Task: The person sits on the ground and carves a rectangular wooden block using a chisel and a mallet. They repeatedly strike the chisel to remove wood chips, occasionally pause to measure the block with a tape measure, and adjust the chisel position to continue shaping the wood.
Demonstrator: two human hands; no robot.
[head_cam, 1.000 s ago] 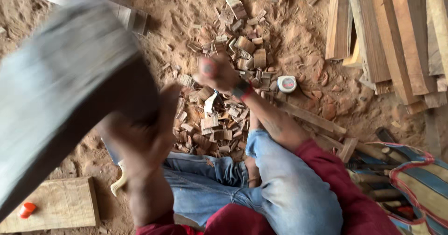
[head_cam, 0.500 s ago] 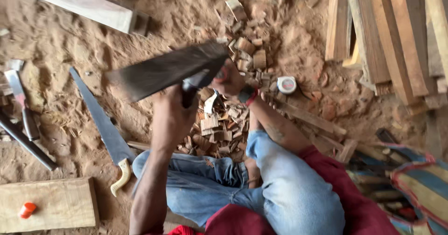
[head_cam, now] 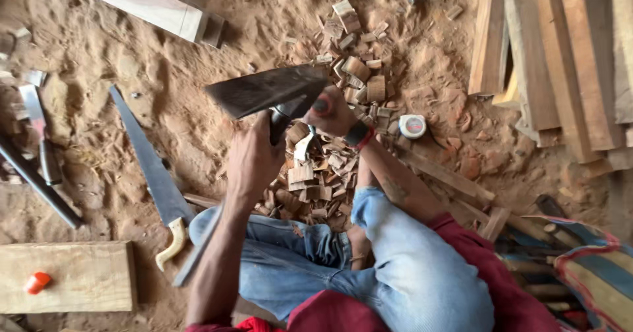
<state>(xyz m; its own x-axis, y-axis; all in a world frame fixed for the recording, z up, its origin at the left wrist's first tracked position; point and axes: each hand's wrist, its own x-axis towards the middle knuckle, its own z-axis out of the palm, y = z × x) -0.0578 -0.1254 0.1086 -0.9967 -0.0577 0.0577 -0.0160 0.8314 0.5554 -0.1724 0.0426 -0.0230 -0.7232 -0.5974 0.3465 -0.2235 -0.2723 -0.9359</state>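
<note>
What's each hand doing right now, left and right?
Left hand: closed around the handle of the broad dark blade.
Right hand: closed on a small wood piece over the wood chips.

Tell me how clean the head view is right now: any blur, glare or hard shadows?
Head view: even, soft daylight, no glare; the adze blade and left hand are slightly motion-smeared; the handsaw and wood chips read sharp; only faint shadows on the sandy ground.

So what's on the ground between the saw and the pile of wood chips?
Mostly bare sandy dirt lies between the handsaw and the wood chips; in the head view, the person's left hand hangs over that stretch.
</note>
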